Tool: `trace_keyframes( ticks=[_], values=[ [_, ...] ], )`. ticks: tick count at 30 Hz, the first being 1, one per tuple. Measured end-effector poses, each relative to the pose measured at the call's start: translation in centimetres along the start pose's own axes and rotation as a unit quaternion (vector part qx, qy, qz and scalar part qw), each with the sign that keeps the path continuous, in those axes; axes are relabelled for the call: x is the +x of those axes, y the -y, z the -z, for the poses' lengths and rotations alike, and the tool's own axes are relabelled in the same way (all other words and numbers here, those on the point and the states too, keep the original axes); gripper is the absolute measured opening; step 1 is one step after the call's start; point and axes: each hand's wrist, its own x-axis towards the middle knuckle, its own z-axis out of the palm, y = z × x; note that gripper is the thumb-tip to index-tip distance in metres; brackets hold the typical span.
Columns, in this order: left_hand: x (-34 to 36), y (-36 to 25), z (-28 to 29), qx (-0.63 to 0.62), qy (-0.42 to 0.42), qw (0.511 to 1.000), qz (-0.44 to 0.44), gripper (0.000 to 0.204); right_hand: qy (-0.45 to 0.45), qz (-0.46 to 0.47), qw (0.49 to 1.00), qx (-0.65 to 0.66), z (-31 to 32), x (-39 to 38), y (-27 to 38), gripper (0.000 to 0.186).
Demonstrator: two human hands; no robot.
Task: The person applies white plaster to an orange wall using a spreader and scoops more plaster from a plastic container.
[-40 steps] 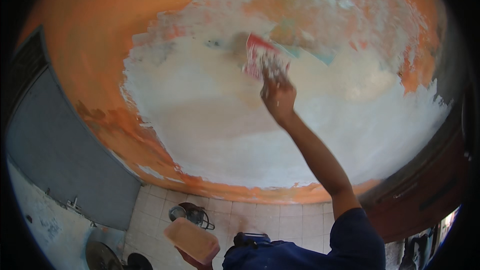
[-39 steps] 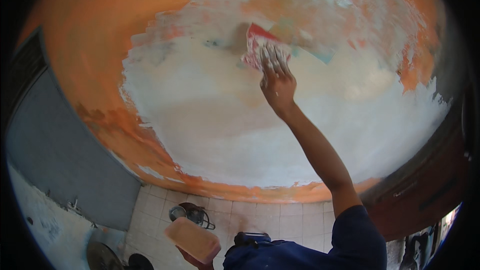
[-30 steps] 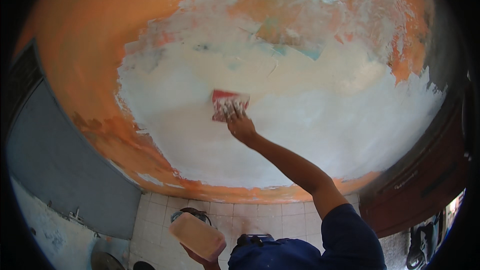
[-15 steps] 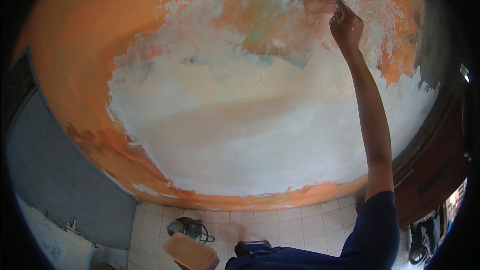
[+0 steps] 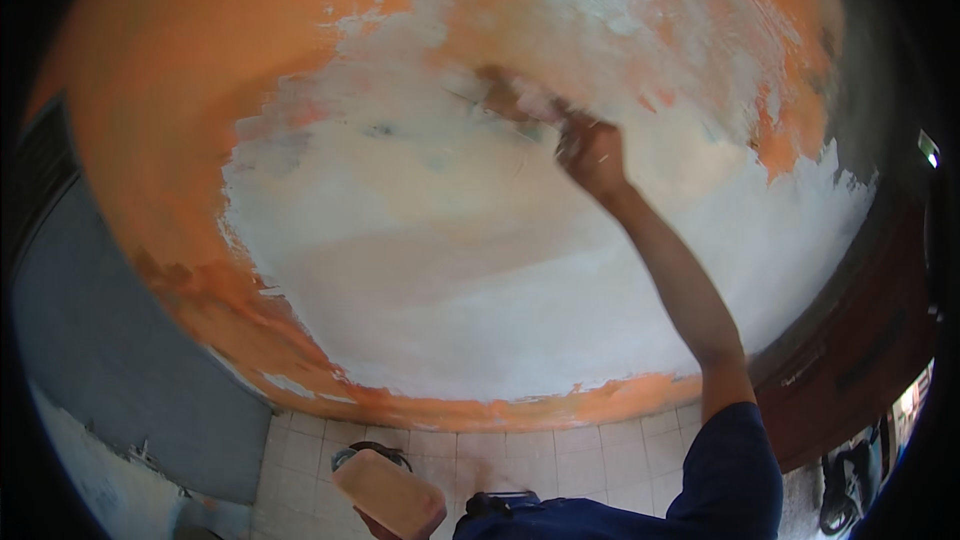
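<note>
My right hand (image 5: 600, 160) is raised to the wall, its fingers closed round a putty knife (image 5: 530, 103) that is blurred by motion. The knife's blade lies at the wall, over a thinly coated area where orange shows through. White filler (image 5: 480, 310) covers a broad, rough-edged patch of the orange wall (image 5: 200, 50). Low down, a tan rectangular board (image 5: 390, 490) with rounded corners is held up on my left hand (image 5: 373, 526). Only a sliver of that hand shows beneath the board; most of its fingers are hidden.
Pale floor tiles (image 5: 580, 462) run along the wall's foot. A dark round container (image 5: 350, 452) stands there, partly behind the board. A grey door (image 5: 140, 330) is on the left; a dark reddish-brown panel (image 5: 850, 380) is on the right, with a motorcycle (image 5: 845, 490) beyond.
My right hand has swept the putty knife down and left from the upper part of the patch. The tan board has shifted slightly right and now covers more of the container.
</note>
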Motion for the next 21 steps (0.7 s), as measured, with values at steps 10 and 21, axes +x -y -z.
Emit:
trace_keyframes(
  ticks=[10,21],
  values=[
    [-2.0,-0.8,2.1,0.040,-0.048,0.998,-0.030,0.071,-0.044,0.066,0.983,-0.165,-4.6,6.4,-2.4,0.055],
    [-0.6,-1.8,-0.4,0.292,0.020,0.951,-0.102,0.065,0.025,0.027,0.999,0.023,-6.9,-1.1,6.9,0.046]
  ],
)
